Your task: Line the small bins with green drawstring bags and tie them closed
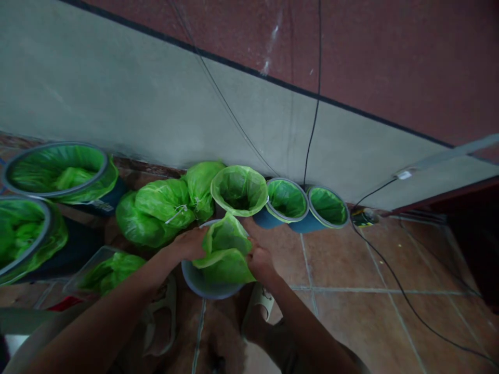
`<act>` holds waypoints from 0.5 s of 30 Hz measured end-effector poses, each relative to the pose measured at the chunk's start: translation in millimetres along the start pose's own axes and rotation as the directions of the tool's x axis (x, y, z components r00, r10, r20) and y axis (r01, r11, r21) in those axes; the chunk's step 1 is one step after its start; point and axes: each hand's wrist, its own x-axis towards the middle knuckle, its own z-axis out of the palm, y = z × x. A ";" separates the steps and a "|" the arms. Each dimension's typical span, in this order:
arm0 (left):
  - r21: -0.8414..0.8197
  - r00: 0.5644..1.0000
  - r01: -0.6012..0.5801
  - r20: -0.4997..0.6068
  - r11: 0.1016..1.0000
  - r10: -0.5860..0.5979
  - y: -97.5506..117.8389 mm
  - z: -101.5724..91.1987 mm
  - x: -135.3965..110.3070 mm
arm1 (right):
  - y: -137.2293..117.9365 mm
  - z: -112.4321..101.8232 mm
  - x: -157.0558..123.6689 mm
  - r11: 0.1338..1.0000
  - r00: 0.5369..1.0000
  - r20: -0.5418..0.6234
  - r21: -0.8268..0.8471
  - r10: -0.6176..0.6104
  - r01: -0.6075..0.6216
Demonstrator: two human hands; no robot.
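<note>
A small grey-blue bucket stands on the tiled floor between my feet, with a green plastic bag bunched over its mouth. My left hand grips the bag at its left edge, fingers closed on the plastic. My right hand pinches the bag at its right edge. Just beyond stand three small buckets lined with green bags: one with its liner open, a second and a third.
Tied green bags lie against the wall. Two large lined bins stand at left, with a clear tub of green bags near them. Black cables cross the floor and wall. A dark doorway is at right.
</note>
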 end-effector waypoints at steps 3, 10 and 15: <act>-0.111 0.996 -0.077 -0.058 0.991 0.071 3.7 5.6 5.9 | -0.2 -1.7 1.6 0.999 0.999 -0.041 0.050 -0.004 0.006; -0.257 0.972 -0.039 -0.233 0.966 -0.023 8.8 6.5 14.4 | 6.4 -1.0 11.5 0.995 0.990 -0.102 0.032 0.101 -0.098; -0.152 0.860 -0.152 -0.507 0.977 0.055 17.6 -5.2 7.0 | 12.3 13.4 14.2 0.990 0.988 -0.078 -0.016 0.135 -0.137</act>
